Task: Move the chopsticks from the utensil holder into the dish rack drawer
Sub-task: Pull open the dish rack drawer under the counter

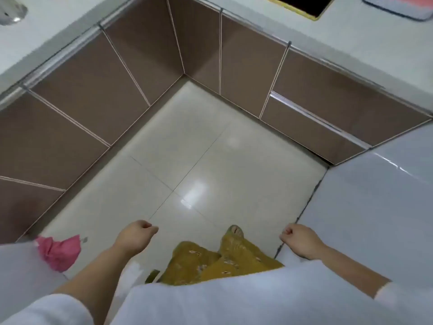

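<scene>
No chopsticks and no utensil holder show in the head view. My left hand (137,235) hangs low over the pale tiled floor with its fingers curled in and nothing in it. My right hand (298,240) is also curled shut and holds nothing, close to the edge of a white surface at the right. A brown drawer front (314,130) with a silver handle strip sits shut in the cabinet run at the right; I cannot tell whether it is the dish rack drawer.
Brown cabinet doors (93,95) line an L-shaped corner under a white countertop (351,36). A dark cooktop (302,3) lies at the top. A pink cloth (58,252) hangs at the lower left. Pale glossy floor (199,160) fills the middle.
</scene>
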